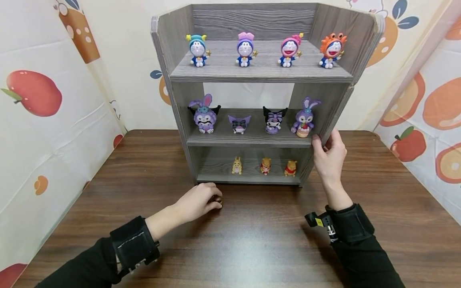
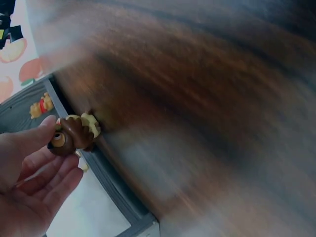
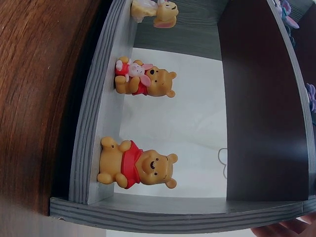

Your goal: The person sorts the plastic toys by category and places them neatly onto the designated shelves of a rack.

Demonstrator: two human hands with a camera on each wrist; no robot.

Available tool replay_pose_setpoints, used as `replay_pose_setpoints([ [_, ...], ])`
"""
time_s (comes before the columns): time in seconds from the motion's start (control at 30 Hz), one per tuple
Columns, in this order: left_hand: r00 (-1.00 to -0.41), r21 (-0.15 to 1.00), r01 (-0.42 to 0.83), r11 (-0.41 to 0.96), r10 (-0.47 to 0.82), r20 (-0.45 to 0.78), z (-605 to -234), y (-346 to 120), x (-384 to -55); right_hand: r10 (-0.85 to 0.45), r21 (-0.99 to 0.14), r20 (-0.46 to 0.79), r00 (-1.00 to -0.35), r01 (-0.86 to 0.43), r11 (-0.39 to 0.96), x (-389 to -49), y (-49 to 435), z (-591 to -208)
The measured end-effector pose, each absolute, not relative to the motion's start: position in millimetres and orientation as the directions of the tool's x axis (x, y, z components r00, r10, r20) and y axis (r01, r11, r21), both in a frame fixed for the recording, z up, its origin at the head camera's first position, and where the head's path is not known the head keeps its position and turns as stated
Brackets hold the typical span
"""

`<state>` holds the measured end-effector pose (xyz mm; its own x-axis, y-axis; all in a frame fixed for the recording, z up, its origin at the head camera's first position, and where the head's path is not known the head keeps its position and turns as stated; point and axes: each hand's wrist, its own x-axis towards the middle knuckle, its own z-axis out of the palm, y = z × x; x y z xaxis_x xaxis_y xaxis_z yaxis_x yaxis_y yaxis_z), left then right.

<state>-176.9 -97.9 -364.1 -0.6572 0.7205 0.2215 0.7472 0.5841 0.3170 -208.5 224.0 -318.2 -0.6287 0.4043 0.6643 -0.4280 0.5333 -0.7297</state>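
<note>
My left hand point(image 1: 198, 202) pinches a small brown owl figurine point(image 2: 74, 133) between thumb and fingers. It is low over the table, just in front of the lower left of a grey wooden display shelf point(image 1: 259, 78). In the left wrist view the owl lies sideways, its yellowish underside and feet pointing away from the palm. My right hand point(image 1: 330, 160) grips the shelf's right side panel near the middle board, thumb at the front edge. On the bottom board stand a yellow rabbit figurine point(image 1: 236, 165), a bear holding a small pink figure point(image 1: 265, 166) and a red-shirted bear point(image 3: 133, 163).
Several blue figurines in coloured hats line the top board, including an orange crab-hatted one point(image 1: 331, 51). Several purple figurines, among them a rabbit with a cake point(image 1: 304, 117), stand on the middle board. The brown wooden table point(image 1: 252, 240) meets fruit-printed cloth point(image 1: 47, 160) at the sides.
</note>
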Motion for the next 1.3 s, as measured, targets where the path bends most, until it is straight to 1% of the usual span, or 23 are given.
replay_pose_setpoints([
  [0.07,-0.677,0.316,0.732,0.604,0.699,0.232,-366.0,-96.3,-177.4,0.402,-0.728,0.666,-0.629,-0.431,0.533,-208.1,223.9,-317.5],
  [0.2,-0.69,0.32,0.72,0.615,0.684,0.238,-366.5,-94.4,-179.5,0.397,-0.73,0.665,-0.632,-0.44,0.524,-206.4,223.3,-316.5],
  [0.5,-0.75,0.318,0.658,0.682,0.628,0.205,-346.4,-90.8,-191.0,0.408,-0.732,0.663,-0.628,-0.429,0.529,-208.5,223.8,-317.1],
  [0.7,-0.794,0.278,0.608,0.743,0.574,0.203,-334.6,-85.4,-202.4,0.409,-0.733,0.662,-0.629,-0.426,0.531,-208.1,224.1,-316.8],
  [0.9,-0.823,0.24,0.566,0.788,0.525,0.219,-327.0,-79.1,-216.5,0.413,-0.736,0.657,-0.631,-0.418,0.533,-209.4,223.8,-318.3],
  [1.17,-0.865,0.202,0.497,0.844,0.461,0.199,-324.6,-75.7,-235.0,0.414,-0.734,0.659,-0.628,-0.414,0.539,-209.8,223.9,-317.7],
  [1.3,-0.874,0.174,0.479,0.861,0.449,0.186,-325.7,-75.2,-238.7,0.412,-0.731,0.662,-0.626,-0.418,0.54,-209.5,224.1,-317.5],
])
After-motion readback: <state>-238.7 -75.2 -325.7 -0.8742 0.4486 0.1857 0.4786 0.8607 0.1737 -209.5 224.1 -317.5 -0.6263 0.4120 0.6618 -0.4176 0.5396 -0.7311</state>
